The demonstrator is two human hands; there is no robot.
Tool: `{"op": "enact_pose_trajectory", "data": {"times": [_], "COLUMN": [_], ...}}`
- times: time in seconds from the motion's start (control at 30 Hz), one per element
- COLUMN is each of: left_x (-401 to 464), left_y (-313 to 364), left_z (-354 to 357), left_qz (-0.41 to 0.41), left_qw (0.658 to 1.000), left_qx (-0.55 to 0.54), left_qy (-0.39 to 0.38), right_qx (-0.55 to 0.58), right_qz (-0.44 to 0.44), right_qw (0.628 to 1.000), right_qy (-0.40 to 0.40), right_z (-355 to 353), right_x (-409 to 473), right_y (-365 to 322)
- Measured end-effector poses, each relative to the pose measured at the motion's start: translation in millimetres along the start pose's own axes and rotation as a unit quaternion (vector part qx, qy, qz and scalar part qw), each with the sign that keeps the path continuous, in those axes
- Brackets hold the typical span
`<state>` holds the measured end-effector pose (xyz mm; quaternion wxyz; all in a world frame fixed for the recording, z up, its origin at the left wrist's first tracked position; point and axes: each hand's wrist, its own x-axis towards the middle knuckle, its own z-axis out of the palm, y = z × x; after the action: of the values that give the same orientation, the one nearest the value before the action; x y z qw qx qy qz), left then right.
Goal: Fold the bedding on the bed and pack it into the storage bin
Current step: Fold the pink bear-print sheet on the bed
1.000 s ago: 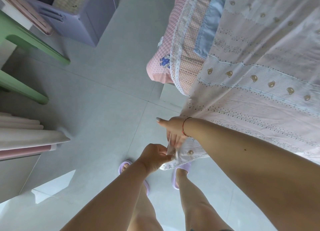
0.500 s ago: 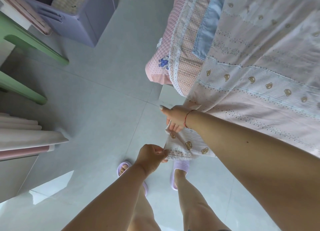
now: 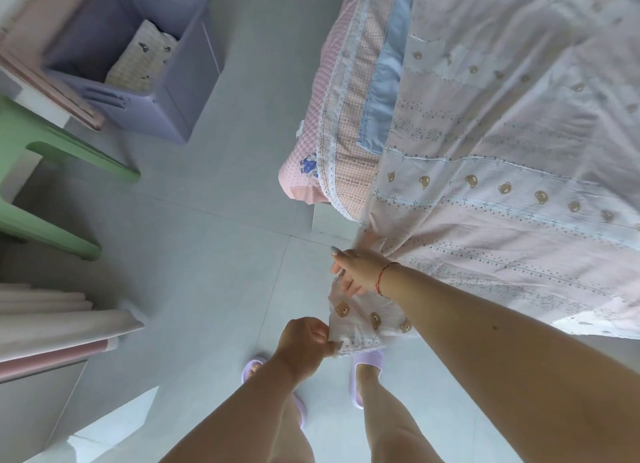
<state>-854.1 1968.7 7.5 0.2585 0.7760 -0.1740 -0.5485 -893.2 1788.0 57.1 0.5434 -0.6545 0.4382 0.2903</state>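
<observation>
Both our hands hold the quilt's (image 3: 485,171) hanging corner: our left hand (image 3: 306,339) pinches its lower edge, our right hand (image 3: 358,272) grips higher. It drapes off the bed (image 3: 304,150); the purple storage bin (image 3: 183,91) stands well apart.

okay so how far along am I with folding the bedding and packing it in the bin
Early to midway. Done: one folded patterned piece already lies in the purple storage bin. In hand: your left hand pinches a corner of the bear-print sheet, and your right hand has a grip on its edge further up. Left: most of that sheet is spread unfolded over the bed, so folding and packing remain.
</observation>
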Motion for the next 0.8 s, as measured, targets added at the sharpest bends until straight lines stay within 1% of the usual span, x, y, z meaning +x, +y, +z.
{"op": "enact_pose_trajectory", "data": {"times": [0.13,0.2,0.27,0.33,0.4,0.47,0.53,0.7,0.8], "left_x": [-2.7,-4.2,-4.0,-2.3,2.3,6.8,12.8,27.5,34.5], "left_y": [1.6,0.9,1.4,4.8,8.0,12.2,19.3,49.7,72.8], "left_z": [-0.5,1.0,3.1,3.7,3.3,2.0,-1.4,-15.1,-22.1], "left_qz": [0.032,0.038,0.04,0.041,0.044,0.043,0.04,0.039,0.038], "left_qw": [0.997,0.995,0.996,0.996,0.994,0.99,0.989,0.99,0.992], "left_qx": [0.056,0.076,0.07,0.067,0.083,0.11,0.127,0.132,0.12], "left_qy": [-0.045,-0.049,-0.043,-0.04,-0.055,-0.073,-0.063,0.004,0.027], "right_qx": [0.001,0.03,0.057,0.051,0.053,0.079,0.088,0.104,0.115], "right_qz": [-0.02,-0.012,-0.001,-0.009,-0.007,-0.002,0.004,0.017,0.023], "right_qw": [0.999,0.997,0.996,0.996,0.995,0.991,0.99,0.989,0.987], "right_qy": [0.048,0.064,0.068,0.074,0.081,0.104,0.107,0.108,0.113], "right_z": [1.0,1.3,-1.3,-5.7,-11.3,-17.4,-24.1,-40.1,-52.0], "right_x": [-7.7,-9.2,-10.1,-12.4,-10.4,-6.5,-6.6,-14.8,-16.6], "right_y": [11.4,13.2,14.3,16.4,22.5,29.2,33.6,42.1,44.6]}}
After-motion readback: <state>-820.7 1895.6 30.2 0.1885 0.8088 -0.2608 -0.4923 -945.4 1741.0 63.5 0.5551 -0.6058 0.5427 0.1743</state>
